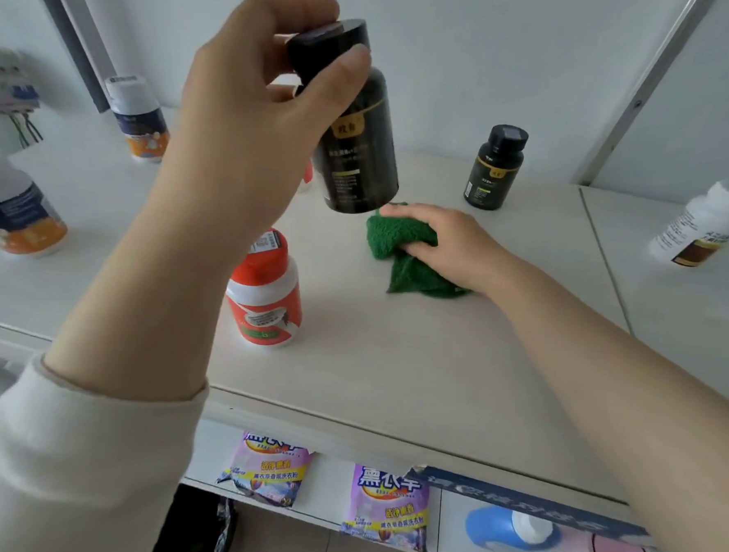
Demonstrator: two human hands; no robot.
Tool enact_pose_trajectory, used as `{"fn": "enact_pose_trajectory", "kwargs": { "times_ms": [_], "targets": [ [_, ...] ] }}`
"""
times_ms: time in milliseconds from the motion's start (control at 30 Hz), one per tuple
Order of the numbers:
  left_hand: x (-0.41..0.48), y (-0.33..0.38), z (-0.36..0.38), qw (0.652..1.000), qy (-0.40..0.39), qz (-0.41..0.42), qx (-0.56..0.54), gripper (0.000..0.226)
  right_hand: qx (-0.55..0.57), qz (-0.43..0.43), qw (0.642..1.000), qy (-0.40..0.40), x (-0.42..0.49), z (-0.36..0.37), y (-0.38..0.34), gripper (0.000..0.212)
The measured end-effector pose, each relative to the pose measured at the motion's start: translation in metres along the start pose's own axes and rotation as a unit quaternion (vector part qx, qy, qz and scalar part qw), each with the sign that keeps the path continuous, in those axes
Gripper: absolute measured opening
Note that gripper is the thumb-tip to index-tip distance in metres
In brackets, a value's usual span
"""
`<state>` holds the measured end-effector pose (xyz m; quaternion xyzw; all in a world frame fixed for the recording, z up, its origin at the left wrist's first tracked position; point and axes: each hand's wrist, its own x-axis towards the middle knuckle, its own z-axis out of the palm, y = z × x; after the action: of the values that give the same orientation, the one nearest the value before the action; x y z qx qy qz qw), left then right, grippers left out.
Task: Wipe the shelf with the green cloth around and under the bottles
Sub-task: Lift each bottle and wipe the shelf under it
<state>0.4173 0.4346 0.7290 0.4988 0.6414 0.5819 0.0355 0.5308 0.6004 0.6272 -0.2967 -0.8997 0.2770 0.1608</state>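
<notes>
My left hand (253, 111) holds a black bottle (357, 156) by its cap, lifted clear above the pale shelf (391, 363). Just below and right of that bottle, my right hand (446, 238) presses the crumpled green cloth (402, 252) flat onto the shelf. A second black bottle (495, 168) stands behind the cloth near the wall. An orange-and-white bottle (265, 295) stands upright in front of my left forearm, left of the cloth.
Two blue-and-orange bottles (139, 119) (17, 207) stand at the far left. A white bottle (703, 224) sits on the neighbouring shelf panel at right. Purple detergent bags (387, 507) and a blue container (505, 529) fill the lower shelf. Metal uprights rise behind.
</notes>
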Motion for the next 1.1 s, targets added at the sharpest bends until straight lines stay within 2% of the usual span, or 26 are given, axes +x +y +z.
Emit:
{"fn": "enact_pose_trajectory", "kwargs": {
  "times_ms": [133, 267, 333, 367, 433, 500, 533, 600, 667, 733, 800, 867, 967, 1033, 1100],
  "targets": [
    [-0.002, 0.005, 0.004, 1.000, 0.003, 0.002, -0.024, 0.026, 0.125, -0.070, 0.980, -0.137, -0.078, 0.016, -0.038, 0.061],
    [-0.011, 0.015, 0.018, 0.999, -0.022, 0.012, -0.040, 0.022, 0.202, -0.032, 0.958, -0.202, -0.151, 0.007, -0.051, 0.059],
    [-0.018, 0.019, 0.026, 0.997, -0.047, 0.015, -0.055, 0.023, 0.230, -0.007, 0.950, -0.211, -0.169, -0.010, -0.051, 0.063],
    [-0.022, 0.020, 0.030, 0.996, -0.062, 0.016, -0.062, 0.024, 0.252, 0.005, 0.951, -0.180, -0.173, -0.021, -0.048, 0.065],
    [-0.029, 0.020, 0.038, 0.994, -0.083, 0.020, -0.070, 0.026, 0.276, 0.067, 0.958, -0.024, -0.173, -0.044, -0.035, 0.067],
    [-0.038, 0.018, 0.048, 0.992, -0.100, 0.012, -0.080, 0.026, 0.186, 0.150, 0.956, 0.170, -0.165, -0.063, -0.006, 0.057],
    [-0.042, 0.017, 0.054, 0.990, -0.111, 0.004, -0.082, 0.026, 0.129, 0.188, 0.946, 0.232, -0.159, -0.069, 0.011, 0.050],
    [-0.051, 0.013, 0.064, 0.988, -0.133, -0.003, -0.078, 0.025, 0.049, 0.246, 0.930, 0.270, -0.147, -0.073, 0.038, 0.043],
    [-0.060, 0.008, 0.072, 0.986, -0.148, -0.008, -0.073, 0.025, -0.023, 0.257, 0.938, 0.230, -0.140, -0.066, 0.048, 0.042],
    [-0.063, 0.004, 0.073, 0.988, -0.140, -0.011, -0.069, 0.025, -0.047, 0.238, 0.953, 0.183, -0.141, -0.053, 0.035, 0.045],
    [-0.061, 0.002, 0.068, 0.990, -0.121, -0.012, -0.067, 0.026, -0.001, 0.184, 0.976, 0.118, -0.155, -0.035, 0.005, 0.050],
    [-0.056, 0.003, 0.060, 0.992, -0.102, 0.001, -0.075, 0.029, 0.077, 0.094, 0.992, 0.040, -0.176, -0.010, -0.029, 0.059],
    [-0.047, 0.010, 0.048, 0.994, -0.090, 0.022, -0.064, 0.031, 0.159, 0.039, 0.986, -0.039, -0.196, 0.004, -0.056, 0.067],
    [-0.041, 0.017, 0.042, 0.994, -0.081, 0.043, -0.059, 0.032, 0.206, 0.043, 0.977, -0.043, -0.186, -0.010, -0.058, 0.063],
    [-0.037, 0.022, 0.036, 0.994, -0.078, 0.052, -0.057, 0.033, 0.175, 0.058, 0.982, 0.038, -0.159, -0.024, -0.046, 0.054]
  ]
}}
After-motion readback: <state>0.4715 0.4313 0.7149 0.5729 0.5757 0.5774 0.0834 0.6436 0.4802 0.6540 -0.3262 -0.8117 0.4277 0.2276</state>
